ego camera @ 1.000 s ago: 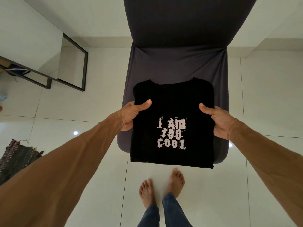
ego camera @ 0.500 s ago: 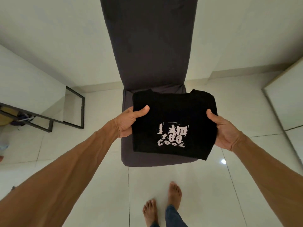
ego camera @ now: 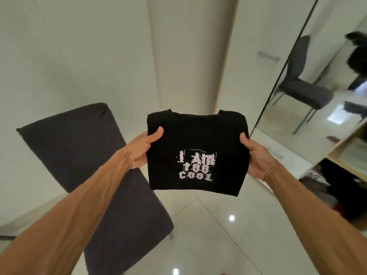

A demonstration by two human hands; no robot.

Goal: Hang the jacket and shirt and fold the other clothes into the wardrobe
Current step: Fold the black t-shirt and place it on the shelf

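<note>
The left hand [ego camera: 142, 150] and right hand [ego camera: 256, 157] pinch the side edges of the folded black T-shirt [ego camera: 195, 139], thumbs on top and fingers curled underneath. The shirt hangs flat in the air over the glossy tiled floor [ego camera: 218, 225], print facing up. Half a second ago it was above the grey chair [ego camera: 79, 155]; now the chair lies off to the left, and a mirror [ego camera: 317, 86] fills the right side. The fingers are hidden beneath the cloth, and the dark things at the lower right are blurred.
</note>
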